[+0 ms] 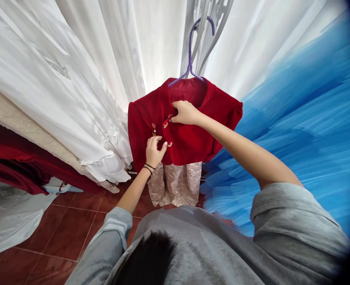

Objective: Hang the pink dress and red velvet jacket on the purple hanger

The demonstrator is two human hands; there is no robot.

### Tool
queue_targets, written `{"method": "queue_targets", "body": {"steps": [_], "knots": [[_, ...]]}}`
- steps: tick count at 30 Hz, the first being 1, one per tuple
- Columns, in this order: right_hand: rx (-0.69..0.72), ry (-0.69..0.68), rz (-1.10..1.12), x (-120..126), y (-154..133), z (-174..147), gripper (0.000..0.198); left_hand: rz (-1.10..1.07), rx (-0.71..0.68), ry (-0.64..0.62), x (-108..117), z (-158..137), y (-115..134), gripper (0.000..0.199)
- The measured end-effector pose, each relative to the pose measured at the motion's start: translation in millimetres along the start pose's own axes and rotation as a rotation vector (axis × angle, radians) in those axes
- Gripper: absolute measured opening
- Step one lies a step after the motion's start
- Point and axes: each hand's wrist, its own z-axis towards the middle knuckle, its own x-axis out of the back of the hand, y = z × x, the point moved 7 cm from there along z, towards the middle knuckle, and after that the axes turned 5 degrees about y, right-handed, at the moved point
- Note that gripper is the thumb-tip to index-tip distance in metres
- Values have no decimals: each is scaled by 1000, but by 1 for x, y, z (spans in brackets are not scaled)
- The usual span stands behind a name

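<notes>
A short red velvet jacket (192,138) hangs in front of me on a purple hanger (190,55), its front partly parted. My right hand (186,113) pinches the jacket's front edge just below the collar, thumb and fingers closed on the cloth. Lower down, my left hand (154,152) curls its fingers at the opposite front edge, thumb a little apart from them. Right above those fingers sits a beaded ornament (153,127) in red and gold. Another beaded ornament (165,124) lies by my right hand, and a third ornament (170,144) is beside my left thumb.
Beneath the jacket hangs a shiny pale pink sequined garment (177,182). White gowns (82,79) crowd the left, with dark red cloth (17,166) below. A blue and white tulle skirt (296,138) fills the right. Red tiles (64,233) cover the floor.
</notes>
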Motion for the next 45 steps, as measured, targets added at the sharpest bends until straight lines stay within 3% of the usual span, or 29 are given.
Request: {"method": "queue_targets", "body": {"steps": [2, 5, 7, 11, 14, 16, 19, 22, 24, 28, 31, 34, 36, 38, 40, 42, 45], "knots": [[28, -27, 58, 1, -1, 2, 35, -98, 90, -90, -27, -4, 10, 38], [79, -97, 163, -2, 3, 4, 28, -183, 163, -84, -46, 6, 21, 41], [131, -202, 288, -4, 9, 2, 19, -269, 179, -71, -49, 17, 26, 42], [146, -463, 569, -2, 20, -8, 28, -466, 197, -24, -42, 34, 27, 51], [139, -509, 664, 5, 14, -10, 34, -541, 162, 16, -36, 41, 30, 51], [99, -405, 567, 11, 10, -5, 30, -508, 130, 50, -31, 44, 33, 50], [40, -124, 184, 24, 13, 4, 22, -374, 91, 150, -14, 51, 34, 50], [110, 196, -83, 40, 20, 6, 24, -230, 38, 255, 7, 63, 28, 48], [144, 288, -160, 37, 30, 9, 28, -108, 18, 204, 7, 73, 21, 41], [128, 271, -202, 22, 40, 24, 33, 189, 10, -15, -13, 89, 7, 27], [105, 323, -192, 36, 23, 23, 32, 276, -52, -39, -16, 97, 7, 22], [50, 484, -129, 61, 14, -11, 26, 252, -97, -58, -13, 103, 10, 22], [-35, 665, -28, 59, 29, -56, 27, 180, -120, -116, -12, 106, 10, 18], [-222, 845, 101, 26, 63, -117, 29, 65, -112, -181, -11, 107, 7, 14], [-527, 968, 304, -39, 107, -183, 27, -45, -79, -226, -11, 109, 4, 11], [-909, 895, 662, -131, 144, -237, 25, -104, -70, -241, -11, 112, 2, 12], [-1035, 747, 853, -222, 156, -268, 33, -109, -120, -259, -12, 117, 7, 11]]}}
